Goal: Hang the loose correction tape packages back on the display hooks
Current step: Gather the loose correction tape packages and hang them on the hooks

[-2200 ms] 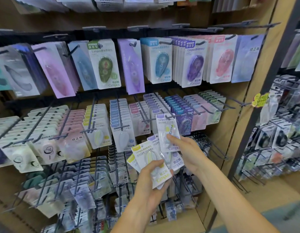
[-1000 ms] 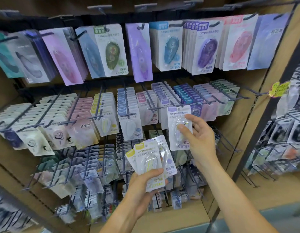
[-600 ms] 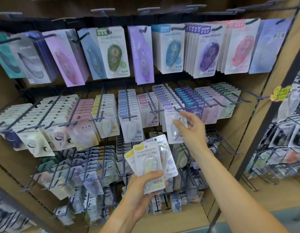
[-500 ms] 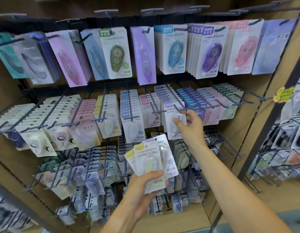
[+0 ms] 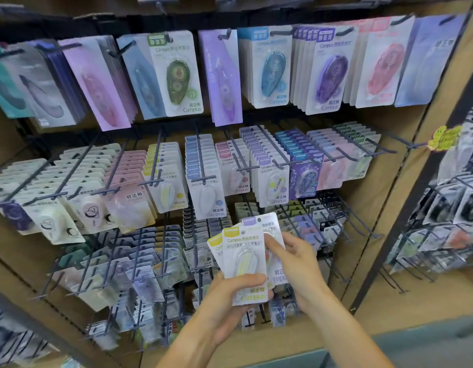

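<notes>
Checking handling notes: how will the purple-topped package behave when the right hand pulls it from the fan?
The purple-topped package is flat card, probably stiff and light. Its glossy blister looks slippery, so it may slide from the fan in the left hand's grip as the right hand pulls.

Pkgs [image 5: 272,185] crowding hooks [image 5: 267,144]

white yellow-tabbed package [image 5: 244,264], black hooks [image 5: 269,147]

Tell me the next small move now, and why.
Probably pull the purple-topped correction tape package out of the fan. The right hand already touches it behind the yellow-topped packages the left hand grips, and matching purple-topped cards hang on the middle-row hook above.
</notes>
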`<action>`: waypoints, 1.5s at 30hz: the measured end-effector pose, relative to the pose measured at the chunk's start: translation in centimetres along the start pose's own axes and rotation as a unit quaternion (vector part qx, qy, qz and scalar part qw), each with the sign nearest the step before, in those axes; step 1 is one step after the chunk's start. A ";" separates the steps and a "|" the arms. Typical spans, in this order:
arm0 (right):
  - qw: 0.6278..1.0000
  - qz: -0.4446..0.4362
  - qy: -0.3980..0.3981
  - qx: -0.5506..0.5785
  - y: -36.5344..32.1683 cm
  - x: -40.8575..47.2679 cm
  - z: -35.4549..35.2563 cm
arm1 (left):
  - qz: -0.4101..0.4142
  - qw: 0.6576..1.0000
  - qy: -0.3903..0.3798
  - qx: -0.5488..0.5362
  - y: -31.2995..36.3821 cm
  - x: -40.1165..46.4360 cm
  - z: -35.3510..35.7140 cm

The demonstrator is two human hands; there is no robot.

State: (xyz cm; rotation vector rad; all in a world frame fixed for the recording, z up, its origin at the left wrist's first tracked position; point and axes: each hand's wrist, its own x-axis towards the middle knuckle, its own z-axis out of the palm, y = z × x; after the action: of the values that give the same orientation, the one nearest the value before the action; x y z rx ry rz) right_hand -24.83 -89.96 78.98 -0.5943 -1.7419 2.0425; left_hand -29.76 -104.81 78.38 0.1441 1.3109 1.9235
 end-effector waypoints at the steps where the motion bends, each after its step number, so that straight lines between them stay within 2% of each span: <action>1: 1.000 -0.006 0.014 0.006 0.0 0.1 -0.1 | -0.003 1.000 0.003 0.001 -0.1 0.0 0.0; 5: 0.994 -0.077 0.070 0.027 -1.3 1.2 -1.2 | 0.000 1.000 0.008 -0.004 0.0 0.0 -0.2; 13: 0.988 -0.149 0.039 0.019 -5.0 4.7 -1.9 | 0.008 1.000 0.020 -0.015 0.5 -0.5 0.0; 24: 0.991 -0.124 0.049 0.016 -5.1 5.5 -2.2 | 0.033 0.998 0.033 -0.029 0.9 -0.7 0.7; 29: 0.990 -0.127 0.055 0.006 -5.4 5.8 -2.0 | 0.057 0.997 0.050 0.007 0.7 -0.6 0.9; 35: 0.987 -0.096 0.127 -0.024 -5.8 8.3 -0.7 | 0.079 0.991 0.098 0.034 0.8 -0.2 1.0; 39: 0.979 -0.039 0.181 -0.083 -5.8 9.7 0.1 | 0.099 0.987 0.120 0.047 0.8 -0.2 1.2; 42: 0.967 -0.039 0.220 -0.120 -4.6 8.4 -0.2 | 0.116 0.984 0.127 0.054 0.8 -0.3 1.3; 45: 0.965 -0.025 0.242 -0.102 -2.8 4.6 -0.1 | 0.117 0.981 0.139 0.061 0.6 -0.1 1.1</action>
State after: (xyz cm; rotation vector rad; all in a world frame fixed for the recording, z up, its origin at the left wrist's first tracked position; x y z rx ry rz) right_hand -28.55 -86.91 81.45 -1.0040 -1.6478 1.5222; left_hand -29.48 -104.23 79.42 0.0953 1.6618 2.1176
